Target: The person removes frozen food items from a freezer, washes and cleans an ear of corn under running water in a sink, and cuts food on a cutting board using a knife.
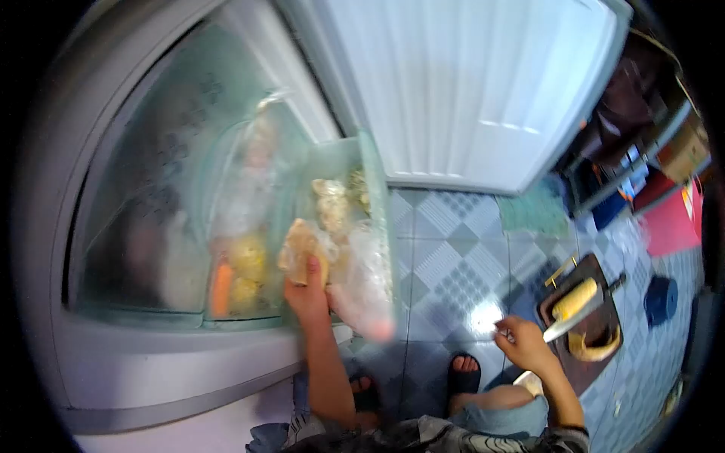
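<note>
My left hand [306, 296] grips a bag of pale, tan food [300, 243] over the pulled-out freezer drawer [376, 219]. In that drawer lie a bag of whitish pieces [331, 202] and a clear plastic bag with something pink at its lower end [366, 283]. My right hand [521, 340] hangs over the tiled floor, left of the cutting board, its fingers curled; whether anything is between them is too small to tell. Behind my right hand, on the dark cutting board [587, 325], are a knife [574, 318], a yellow corn cob [575, 299] and a curved, pale yellow piece [594, 349].
The white freezer door [468, 90] stands open ahead. Left of the open drawer, frosted drawers [151, 189] hold an orange item and yellow bags. A green mat [532, 211], a shelf rack, a pink container [668, 223] and a blue tub [661, 300] are on the right.
</note>
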A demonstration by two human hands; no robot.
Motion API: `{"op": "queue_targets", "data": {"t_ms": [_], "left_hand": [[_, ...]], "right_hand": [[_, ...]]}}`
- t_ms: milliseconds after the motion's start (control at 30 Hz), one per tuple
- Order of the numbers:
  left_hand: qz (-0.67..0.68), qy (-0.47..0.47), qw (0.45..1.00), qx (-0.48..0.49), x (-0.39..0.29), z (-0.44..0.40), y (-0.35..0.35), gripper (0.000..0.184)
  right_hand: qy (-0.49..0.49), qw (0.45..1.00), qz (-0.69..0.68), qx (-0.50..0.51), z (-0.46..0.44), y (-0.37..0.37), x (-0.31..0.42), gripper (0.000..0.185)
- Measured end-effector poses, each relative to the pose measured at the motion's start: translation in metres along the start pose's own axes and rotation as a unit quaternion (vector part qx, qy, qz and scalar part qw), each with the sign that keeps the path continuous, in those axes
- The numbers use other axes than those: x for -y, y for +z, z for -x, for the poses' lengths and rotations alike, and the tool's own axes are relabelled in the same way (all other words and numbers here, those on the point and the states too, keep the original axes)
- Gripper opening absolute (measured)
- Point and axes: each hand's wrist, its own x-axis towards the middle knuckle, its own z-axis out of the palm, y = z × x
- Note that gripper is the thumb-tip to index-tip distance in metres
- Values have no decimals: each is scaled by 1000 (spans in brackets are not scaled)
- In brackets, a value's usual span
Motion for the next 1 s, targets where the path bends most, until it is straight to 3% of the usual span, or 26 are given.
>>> {"op": "queue_targets", "data": {"t_ms": [67,100,233,267,333,367,433,467,533,667,733,800,933,1000], "left_hand": [[-2,8,1000,-7,-10,3,-5,39],[-8,5,1000,10,-17,5,-4,41],[-6,-13,999,36,-15,3,-8,45],[-4,-16,999,30,-13,5,-7,45],[54,-32,998,0,-10,10,-9,47],[52,-37,998,-7,-7,12,-11,47],[147,-50,987,-41,-3,16,-14,54],[144,-53,987,-44,-2,17,-16,54],[244,-82,964,-65,-1,20,-18,62],[297,-100,949,-30,8,22,-25,66],[287,-108,950,-61,15,24,-27,64],[292,-98,949,-60,12,25,-25,64],[294,-83,951,-49,22,25,-30,65],[301,-85,948,-57,25,25,-32,65]], "right_hand": [[-182,983,-6,-21,-59,0,62,42],[-223,975,-12,-7,-83,0,92,48],[-466,874,86,-109,-134,6,186,68],[-469,873,89,-104,-149,9,192,68],[-497,813,284,-108,-180,23,201,78],[-500,812,283,-100,-190,24,209,78],[-373,820,419,114,-204,20,230,73],[-375,819,417,120,-217,23,230,73],[-356,872,313,120,-241,31,231,51],[-394,868,262,149,-252,16,251,33],[-433,881,178,67,-253,8,259,22],[-367,913,177,2,-257,-8,276,22],[-371,883,94,-273,-282,-33,291,16],[-368,873,70,-312,-285,-39,297,15]]}}
